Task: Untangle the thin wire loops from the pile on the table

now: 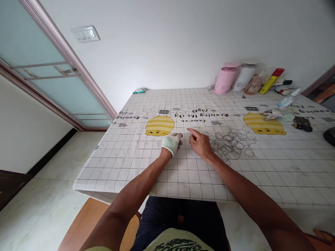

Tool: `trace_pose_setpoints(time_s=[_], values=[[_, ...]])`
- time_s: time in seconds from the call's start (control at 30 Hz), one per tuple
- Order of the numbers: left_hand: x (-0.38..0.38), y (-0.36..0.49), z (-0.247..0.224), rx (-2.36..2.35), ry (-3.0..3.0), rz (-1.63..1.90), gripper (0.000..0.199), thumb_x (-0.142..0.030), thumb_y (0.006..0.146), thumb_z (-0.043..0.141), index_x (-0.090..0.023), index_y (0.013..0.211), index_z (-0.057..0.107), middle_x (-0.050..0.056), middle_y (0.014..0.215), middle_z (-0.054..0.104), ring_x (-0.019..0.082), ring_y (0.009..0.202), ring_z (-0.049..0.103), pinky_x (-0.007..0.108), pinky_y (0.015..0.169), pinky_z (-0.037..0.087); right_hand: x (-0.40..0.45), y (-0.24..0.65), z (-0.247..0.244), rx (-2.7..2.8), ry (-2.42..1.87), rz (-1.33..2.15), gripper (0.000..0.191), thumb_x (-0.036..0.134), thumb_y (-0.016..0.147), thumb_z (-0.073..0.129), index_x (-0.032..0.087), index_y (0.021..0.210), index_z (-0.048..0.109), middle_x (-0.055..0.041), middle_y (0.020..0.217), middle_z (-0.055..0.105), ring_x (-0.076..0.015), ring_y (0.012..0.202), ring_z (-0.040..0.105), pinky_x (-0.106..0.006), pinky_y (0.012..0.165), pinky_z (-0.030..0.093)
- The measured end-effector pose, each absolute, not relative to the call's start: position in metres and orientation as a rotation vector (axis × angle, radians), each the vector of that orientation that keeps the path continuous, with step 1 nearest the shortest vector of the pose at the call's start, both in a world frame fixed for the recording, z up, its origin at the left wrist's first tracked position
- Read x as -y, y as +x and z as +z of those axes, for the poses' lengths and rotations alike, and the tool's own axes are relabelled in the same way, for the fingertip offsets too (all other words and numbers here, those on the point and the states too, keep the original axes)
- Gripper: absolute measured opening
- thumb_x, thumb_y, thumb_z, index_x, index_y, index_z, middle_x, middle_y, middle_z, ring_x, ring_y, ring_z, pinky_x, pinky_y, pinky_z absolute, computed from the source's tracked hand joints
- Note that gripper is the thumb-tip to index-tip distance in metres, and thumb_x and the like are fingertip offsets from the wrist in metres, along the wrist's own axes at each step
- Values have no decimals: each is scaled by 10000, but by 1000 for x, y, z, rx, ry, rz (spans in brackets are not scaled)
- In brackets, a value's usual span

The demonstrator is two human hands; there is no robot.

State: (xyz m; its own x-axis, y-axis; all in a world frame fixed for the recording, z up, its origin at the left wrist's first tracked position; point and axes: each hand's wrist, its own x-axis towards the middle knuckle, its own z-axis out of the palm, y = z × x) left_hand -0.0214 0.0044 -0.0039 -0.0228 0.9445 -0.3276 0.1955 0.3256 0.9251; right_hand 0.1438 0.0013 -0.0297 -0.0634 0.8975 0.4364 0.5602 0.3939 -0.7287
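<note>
My left hand (172,142), in a pale knit glove, is closed above the tablecloth, its fingers curled together. Whatever it may hold is too small or hidden to make out. Facing it across a small gap is my bare right hand (200,142). Its index finger points toward the left hand, while the thumb and other fingers are curled in; anything between them cannot be made out. Just right of my right hand lies a loose, tangled pile of thin dark wire-like loops (232,141), partly behind the wrist.
A grid-patterned tablecloth (125,174) covers the table. At the back right stand a pink cylinder (226,79), a white cylinder (244,77), a bottle (253,85) and a yellow-red can (271,82). Nearer lie a crumpled glove (278,115) and a black object (302,123). A green packet (140,90) rests back left.
</note>
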Motion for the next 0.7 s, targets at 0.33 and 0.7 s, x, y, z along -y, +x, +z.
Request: trace_pose_setpoints(time_s=[0.33, 0.7], values=[[-3, -26, 6, -1591, 1277, 916, 193, -314, 878, 622, -211, 926, 778, 22, 690, 686, 158, 585, 613, 272, 613, 457, 2, 144, -29, 1824, -1207, 446, 468, 215, 915, 472, 154, 1295, 739, 23, 616, 526, -118, 517, 392, -242, 546, 369], [-4, -21, -1, -1441, 1033, 1087, 160, -243, 841, 618, -158, 935, 715, 10, 624, 610, 127, 485, 542, 256, 494, 443, -1, 147, -32, 1677, -1240, 576, 432, 243, 927, 475, 171, 1270, 728, 15, 642, 596, -118, 504, 495, -226, 519, 412]])
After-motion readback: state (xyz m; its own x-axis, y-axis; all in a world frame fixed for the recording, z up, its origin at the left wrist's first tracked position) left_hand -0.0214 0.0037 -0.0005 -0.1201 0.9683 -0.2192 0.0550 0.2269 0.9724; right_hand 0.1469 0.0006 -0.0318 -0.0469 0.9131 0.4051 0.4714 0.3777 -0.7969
